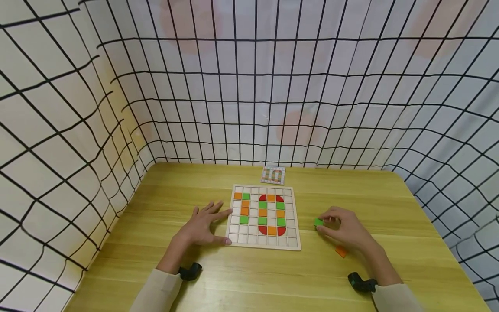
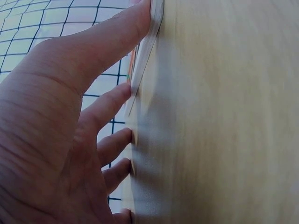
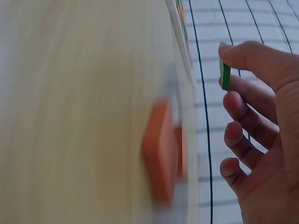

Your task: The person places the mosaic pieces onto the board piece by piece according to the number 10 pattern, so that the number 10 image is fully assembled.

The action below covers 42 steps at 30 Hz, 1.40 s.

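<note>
A light wooden grid board lies mid-table, with orange, green and red tiles set in two patterns like a 1 and a 0. My left hand is spread on the table at the board's left side. Its thumb and index finger touch the board's edge, the fingers fairly straight. To the right of the board, my right hand pinches a small green square tile between thumb and index finger, lifted off the tabletop. The other right-hand fingers curl loosely. Orange tiles lie on the table under that hand.
A small card printed with a similar two-figure pattern lies just behind the board. Black wire mesh stands along the back and both sides of the wooden table. Each wrist wears a black camera.
</note>
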Available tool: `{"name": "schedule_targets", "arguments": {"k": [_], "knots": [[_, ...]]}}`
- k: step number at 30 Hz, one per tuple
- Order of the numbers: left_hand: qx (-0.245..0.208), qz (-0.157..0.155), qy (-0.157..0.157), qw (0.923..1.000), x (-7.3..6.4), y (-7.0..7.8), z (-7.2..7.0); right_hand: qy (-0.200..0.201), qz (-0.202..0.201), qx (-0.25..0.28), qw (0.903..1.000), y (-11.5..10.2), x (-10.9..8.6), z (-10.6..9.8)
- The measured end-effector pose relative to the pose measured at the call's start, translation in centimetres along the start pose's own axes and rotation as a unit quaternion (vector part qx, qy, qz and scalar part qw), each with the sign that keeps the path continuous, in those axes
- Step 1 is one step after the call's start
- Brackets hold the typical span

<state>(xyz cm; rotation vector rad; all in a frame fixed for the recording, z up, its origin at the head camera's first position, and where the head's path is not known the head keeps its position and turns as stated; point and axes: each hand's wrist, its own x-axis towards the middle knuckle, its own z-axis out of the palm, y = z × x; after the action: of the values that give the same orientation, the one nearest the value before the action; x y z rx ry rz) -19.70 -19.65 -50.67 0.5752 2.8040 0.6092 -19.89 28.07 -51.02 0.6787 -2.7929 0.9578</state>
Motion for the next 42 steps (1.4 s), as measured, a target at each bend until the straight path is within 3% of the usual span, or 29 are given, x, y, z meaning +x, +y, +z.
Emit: {"name": "schedule_targets", "arguments": {"k": [9, 20, 27, 34, 42], "knots": [[-0.005, -0.002, 0.001, 1.0000, -0.1, -0.1, 0.1, -0.019, 0.002, 0.042, 0.9990, -3.4, 3.4, 2.9], [-0.001, -0.001, 0.008, 1.0000, 0.0, -0.2, 0.1, -0.035, -0.033, 0.090, 0.9948, -7.5, 6.1, 6.7], [0.001, -0.003, 0.005, 1.0000, 0.0, -0.1, 0.0, -0.070, -0.036, 0.124, 0.9892, -9.7, 7.3, 8.8], [0.009, -0.011, 0.001, 0.9999, 0.2, 0.0, 0.0, -0.067, -0.059, 0.108, 0.9900, -11.0, 8.3, 10.8], [0.008, -0.006, -0.001, 0.9999, 0.1, 0.1, -0.1, -0.092, -0.028, 0.114, 0.9888, -12.7, 8.5, 12.4]]}}
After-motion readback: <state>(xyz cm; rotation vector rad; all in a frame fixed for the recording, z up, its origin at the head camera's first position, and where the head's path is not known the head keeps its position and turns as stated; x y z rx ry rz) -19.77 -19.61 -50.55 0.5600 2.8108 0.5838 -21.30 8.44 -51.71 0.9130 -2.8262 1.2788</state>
